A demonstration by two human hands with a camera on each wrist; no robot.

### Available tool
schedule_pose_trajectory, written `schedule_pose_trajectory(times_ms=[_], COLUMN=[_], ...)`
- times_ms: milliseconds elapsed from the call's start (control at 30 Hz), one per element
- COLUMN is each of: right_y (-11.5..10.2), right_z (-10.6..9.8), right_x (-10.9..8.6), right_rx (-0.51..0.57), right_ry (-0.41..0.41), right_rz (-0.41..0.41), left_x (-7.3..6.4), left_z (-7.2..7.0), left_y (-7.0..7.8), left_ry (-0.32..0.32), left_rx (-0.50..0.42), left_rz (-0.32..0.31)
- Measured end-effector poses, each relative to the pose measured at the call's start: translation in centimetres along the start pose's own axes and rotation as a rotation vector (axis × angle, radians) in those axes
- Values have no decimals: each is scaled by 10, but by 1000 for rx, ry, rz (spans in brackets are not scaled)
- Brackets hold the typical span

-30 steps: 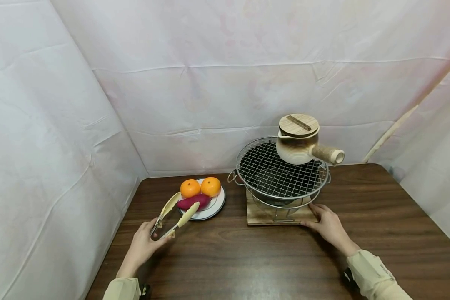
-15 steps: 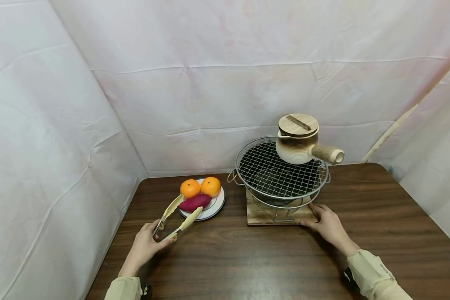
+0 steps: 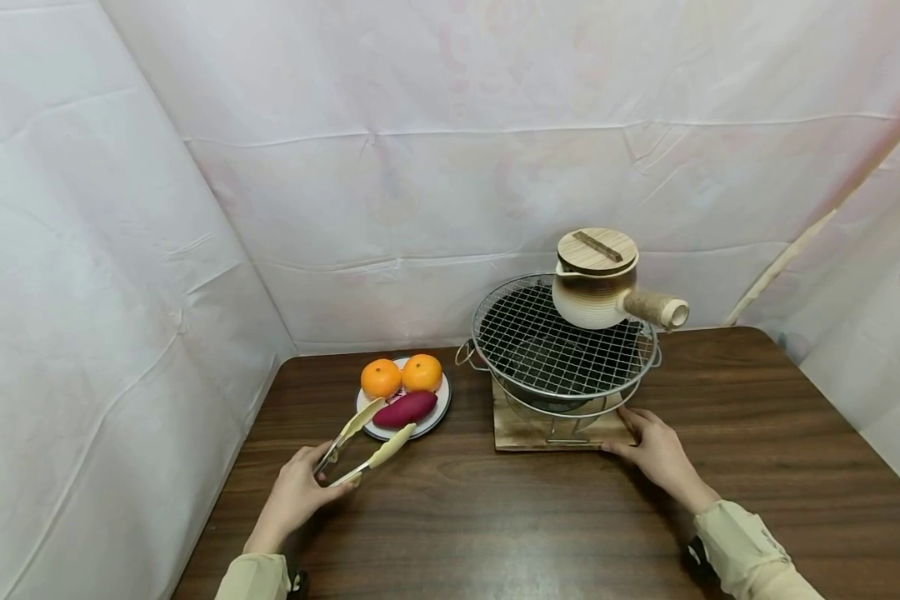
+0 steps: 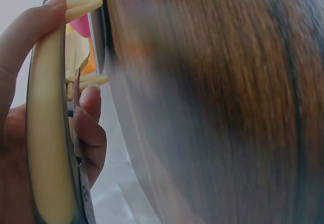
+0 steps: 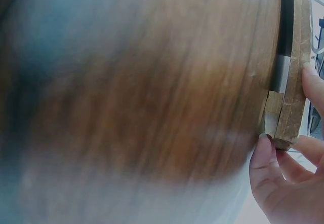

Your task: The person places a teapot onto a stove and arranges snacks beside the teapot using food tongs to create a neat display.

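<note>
My left hand (image 3: 292, 497) holds yellow-tipped kitchen tongs (image 3: 394, 444), with the thumb along one arm and the fingers round the other in the left wrist view. The tongs stand spread at the near left of a white plate (image 3: 445, 402). A purple sweet potato (image 3: 407, 409) lies on the plate, just beyond the tong tips. Behind it sit two oranges (image 3: 380, 379). At the right, my right hand (image 3: 656, 456) grips the near right corner of a wooden board (image 3: 513, 433); the right wrist view shows thumb and fingers around that corner (image 5: 291, 117).
On the board stands a round grill (image 3: 528, 350) with a wire mesh top and looped side handles. A lidded clay pot (image 3: 594, 302) rests on its back right, its wrapped side handle pointing right. White cloth (image 3: 420, 183) hangs behind the dark wooden table (image 3: 480, 517).
My left hand and the tongs have moved right and slightly nearer. The sweet potato has shifted right on the plate and now lies apart from the left tong tip. My right hand stays put.
</note>
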State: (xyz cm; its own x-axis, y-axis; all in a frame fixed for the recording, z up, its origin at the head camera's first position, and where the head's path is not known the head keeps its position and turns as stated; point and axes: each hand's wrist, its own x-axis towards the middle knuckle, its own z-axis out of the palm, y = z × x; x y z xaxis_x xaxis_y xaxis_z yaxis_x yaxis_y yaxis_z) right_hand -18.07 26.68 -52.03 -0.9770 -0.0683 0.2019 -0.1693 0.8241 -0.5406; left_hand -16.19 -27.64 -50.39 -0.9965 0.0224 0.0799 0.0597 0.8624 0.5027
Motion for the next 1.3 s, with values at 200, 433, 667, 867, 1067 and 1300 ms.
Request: schedule_pose_trajectory(times_ms=[200,433,667,867,1067,1300], right_y=[-1,-1,-1,0,0,0], right_z=[0,0,-1,0,0,0], right_x=[-1,-3,-3,-2,-1,0], right_rx=[0,4,5,3,5,-3], right_ry=[-2,-2,3,9,1,1], right_rz=[-2,-1,-2,-3,1,-5], left_x=[1,2,4,5,4,3], left_z=[4,7,9,10,12,12], left_y=[4,7,8,9,10,11], left_ry=[-13,-14,-22,-22,-27,-3], left_rx=[-8,-20,-29,-41,-47,-80], left_rz=[4,17,16,18,-5,1])
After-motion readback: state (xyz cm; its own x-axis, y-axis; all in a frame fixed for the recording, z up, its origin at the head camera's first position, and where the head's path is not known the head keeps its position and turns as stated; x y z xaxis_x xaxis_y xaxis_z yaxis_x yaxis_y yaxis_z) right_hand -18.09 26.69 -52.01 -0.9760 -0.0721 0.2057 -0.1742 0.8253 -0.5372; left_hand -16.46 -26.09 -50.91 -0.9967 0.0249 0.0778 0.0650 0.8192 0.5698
